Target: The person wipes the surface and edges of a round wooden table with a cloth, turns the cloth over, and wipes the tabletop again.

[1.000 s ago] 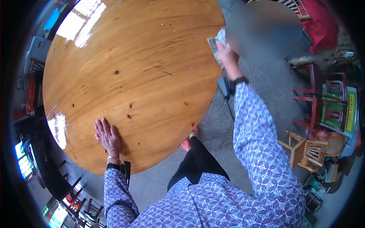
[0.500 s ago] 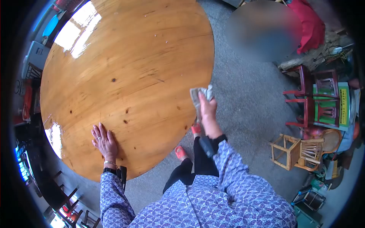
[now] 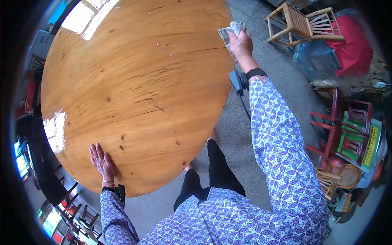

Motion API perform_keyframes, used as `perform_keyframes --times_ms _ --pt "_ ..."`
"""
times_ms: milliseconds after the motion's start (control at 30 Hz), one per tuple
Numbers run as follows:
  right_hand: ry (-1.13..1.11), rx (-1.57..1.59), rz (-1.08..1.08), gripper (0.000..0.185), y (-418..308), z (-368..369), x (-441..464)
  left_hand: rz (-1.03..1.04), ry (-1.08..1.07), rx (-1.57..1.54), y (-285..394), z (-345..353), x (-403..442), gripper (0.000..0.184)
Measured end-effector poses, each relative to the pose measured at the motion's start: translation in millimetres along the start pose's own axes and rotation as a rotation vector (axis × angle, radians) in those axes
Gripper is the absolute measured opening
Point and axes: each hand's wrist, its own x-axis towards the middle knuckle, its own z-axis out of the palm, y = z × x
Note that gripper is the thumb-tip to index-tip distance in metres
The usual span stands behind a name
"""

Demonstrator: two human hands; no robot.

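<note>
A large round wooden table [image 3: 134, 90] with a glossy top fills the left and middle of the view. My left hand [image 3: 102, 161] lies flat on it near the front edge, fingers stretched out, a ring and a bracelet on it. At the far right rim, my right hand [image 3: 241, 44] is closed around a crumpled pale cloth [image 3: 227, 36], part of which hangs over the table's edge. A dark device with a cable [image 3: 237, 81] is strapped at my right wrist. A few small white specks [image 3: 157, 44] dot the tabletop.
A bamboo chair [image 3: 297, 23] stands on the grey floor [image 3: 281, 85] at the upper right. Beside it are a red cloth [image 3: 354, 45] and a clear plastic-looking container [image 3: 316, 59]. Dark red chairs [image 3: 332, 122] stand at the right. Dark furniture [image 3: 45, 163] lines the left.
My right hand has moved forward along the table's right rim with the cloth, the arm now stretched out. My left hand stays flat on the table. The view has shifted, showing the bamboo chair.
</note>
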Motion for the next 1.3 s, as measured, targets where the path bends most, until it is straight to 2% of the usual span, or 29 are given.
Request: perform_keyframes --times_ms 33,67,100,133,167,233,267,333,400,433,567,633,667,700,767,800,867,967,1000,1033,1100,1133,1200,1300 --pt "0.088 -0.185 -0.124 0.047 -6 -1 -4 -0.074 -0.020 -0.007 5 1 1 0.058" --pt "0.080 -0.303 -0.247 0.059 -9 -7 -14 -0.147 -0.035 -0.018 14 5 7 0.058" --pt "0.015 -0.357 -0.249 0.057 -22 -19 -32 -0.074 0.045 -0.062 26 14 13 0.058" --pt "0.040 -0.395 -0.428 0.067 -21 -23 -53 -0.002 0.124 -0.107 42 27 19 0.057" --pt "-0.004 -0.380 -0.500 0.071 -29 -30 -80 0.073 0.199 -0.153 62 35 27 0.057" --pt "-0.131 -0.299 -0.563 0.062 -41 -46 -138 0.112 0.040 -0.064 166 -14 37 0.058" --pt "-0.186 -0.283 -0.561 0.055 -49 -52 -164 0.105 0.038 -0.064 188 -20 42 0.058" --pt "-0.277 -0.233 -0.594 0.055 -52 -70 -194 0.088 0.045 -0.056 211 -26 55 0.058" --pt "-0.387 -0.137 -0.587 0.055 -50 -81 -195 0.095 0.052 -0.050 209 -24 58 0.059" --pt "-0.375 -0.206 -0.559 0.058 -51 -73 -184 0.092 0.047 -0.046 208 -24 58 0.059" --pt "-0.177 -0.448 -0.416 0.071 -36 -18 -66 0.094 0.042 -0.032 208 -22 56 0.061" --pt "-0.197 -0.526 -0.409 0.068 -32 3 2 0.098 0.046 -0.043 207 -24 57 0.061" --pt "-0.217 -0.493 -0.372 0.070 -33 11 31 0.101 0.047 -0.051 210 -26 55 0.061" --pt "-0.107 -0.498 -0.400 0.070 -32 24 56 0.095 0.030 -0.035 214 -31 55 0.060" --pt "-0.109 -0.510 -0.353 0.071 -51 46 77 0.084 0.028 -0.034 215 -31 55 0.060" --pt "-0.081 -0.530 -0.350 0.074 -57 63 75 0.084 0.024 -0.033 215 -32 55 0.060" --pt "-0.281 -0.349 -0.408 0.075 -99 75 48 0.091 0.021 -0.065 215 -34 56 0.060" --pt "-0.511 -0.074 -0.458 0.074 -168 110 -41 0.089 0.024 -0.093 216 -37 54 0.058" --pt "-0.517 -0.037 -0.546 0.070 -194 100 -82 0.083 0.024 -0.091 217 -38 54 0.058" --pt "-0.384 -0.206 -0.731 0.060 -204 115 -123 0.080 0.024 -0.089 217 -38 54 0.058" --pt "-0.597 -0.060 -0.849 0.050 -218 85 -168 0.078 0.026 -0.076 214 -34 54 0.058" --pt "-0.413 -0.058 -0.897 0.042 -210 81 -186 0.079 0.029 -0.077 213 -36 55 0.058" --pt "-0.423 -0.011 -0.875 0.042 -184 55 -196 0.079 0.020 -0.088 214 -35 54 0.058" --pt "-0.404 -0.125 -0.878 0.045 -123 18 -165 0.068 0.017 -0.099 213 -31 55 0.059"
